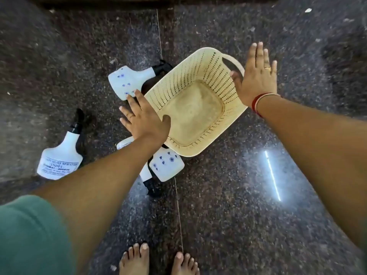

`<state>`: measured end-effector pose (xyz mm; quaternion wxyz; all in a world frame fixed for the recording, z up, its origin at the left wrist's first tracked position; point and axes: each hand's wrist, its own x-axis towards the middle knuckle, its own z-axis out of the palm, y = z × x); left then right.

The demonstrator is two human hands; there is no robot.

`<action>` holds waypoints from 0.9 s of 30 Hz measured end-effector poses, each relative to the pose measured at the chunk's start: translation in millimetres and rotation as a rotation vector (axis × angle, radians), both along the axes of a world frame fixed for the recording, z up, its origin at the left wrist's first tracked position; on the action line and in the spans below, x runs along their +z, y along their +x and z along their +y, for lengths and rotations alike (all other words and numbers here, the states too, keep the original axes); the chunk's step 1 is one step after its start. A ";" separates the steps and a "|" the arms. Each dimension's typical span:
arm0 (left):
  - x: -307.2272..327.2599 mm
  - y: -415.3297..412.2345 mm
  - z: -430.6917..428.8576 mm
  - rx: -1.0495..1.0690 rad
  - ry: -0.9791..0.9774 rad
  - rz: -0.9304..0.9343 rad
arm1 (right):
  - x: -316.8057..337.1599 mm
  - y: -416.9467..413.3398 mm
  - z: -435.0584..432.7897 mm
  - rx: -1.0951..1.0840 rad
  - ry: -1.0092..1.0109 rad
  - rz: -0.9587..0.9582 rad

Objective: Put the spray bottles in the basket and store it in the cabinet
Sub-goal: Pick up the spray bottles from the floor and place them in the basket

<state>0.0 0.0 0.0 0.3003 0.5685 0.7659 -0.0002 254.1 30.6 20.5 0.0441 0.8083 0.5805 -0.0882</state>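
A cream perforated basket (200,62) stands empty on the dark stone floor. My left hand (145,120) hovers at its left rim with fingers spread and nothing in it. My right hand (258,76) is spread flat over the right rim, next to the handle (235,63), also empty. White spray bottles with black nozzles lie on the floor: one (129,79) beyond my left hand, one with printed lettering (60,157) at the far left, one with blue flowers (166,167) under my left forearm. A further white bottle (124,144) is mostly hidden by that arm.
The speckled granite floor (238,195) has a thin joint line running through the middle and a bright light reflection at the right. My bare feet (158,261) are at the bottom edge. A dark wooden edge (99,1) runs along the top.
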 end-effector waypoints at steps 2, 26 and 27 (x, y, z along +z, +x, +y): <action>-4.1 1.0 -3.9 -0.009 -0.013 -0.012 | -5.7 1.1 3.0 -0.027 -0.029 0.021; -20.6 4.5 -9.6 0.110 -0.006 -0.223 | -28.1 -9.9 19.9 -0.180 0.015 0.166; -20.9 3.4 -9.1 0.091 -0.003 -0.218 | -27.8 -8.2 18.5 -0.179 0.021 0.172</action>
